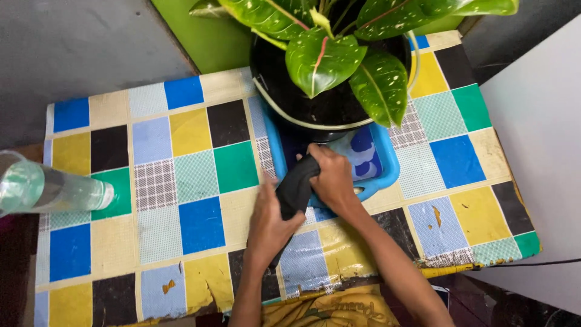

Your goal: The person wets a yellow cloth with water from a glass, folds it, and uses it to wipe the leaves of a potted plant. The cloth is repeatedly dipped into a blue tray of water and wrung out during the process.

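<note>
While both hands meet at the middle of the frame, a dark cloth (295, 189) runs between them. The right hand (331, 177), upper and to the right, has its grip closed around the cloth's top end, just at the near rim of a blue tray (389, 172). The left hand (270, 225), lower and to the left, is closed on the cloth's lower end over the chequered worktop (193, 175). A black pot (302, 106) with a leafy plant (339, 57) stands in the tray, at the top centre. A clear bottle (48, 189) shows blurred at the left edge.
</note>
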